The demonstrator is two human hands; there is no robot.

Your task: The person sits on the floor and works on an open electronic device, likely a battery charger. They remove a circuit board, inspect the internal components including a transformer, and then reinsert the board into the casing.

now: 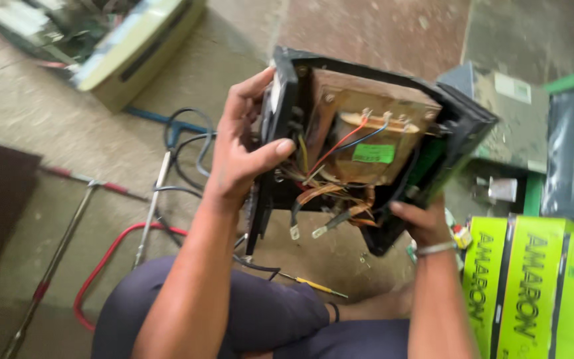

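Head view, frame centre: I see left hand (pixel 244 149) clamped on open black casing (pixel 456 113) edge, right hand (pixel 423 223) gripping lower corner. Steady both, mind loose wires (pixel 320 196).

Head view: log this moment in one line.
left hand: grips open black casing | right hand: supports casing underneath | transformer, loose wires exposed

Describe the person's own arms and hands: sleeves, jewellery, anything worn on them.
Both forearms are bare, with no sleeves in view. The left hand wears no ring, glove or band that shows. The right hand has a thin silver-coloured metal bracelet at the wrist. No gloves on either. The picture is slightly blurred, so finer marks cannot be told.
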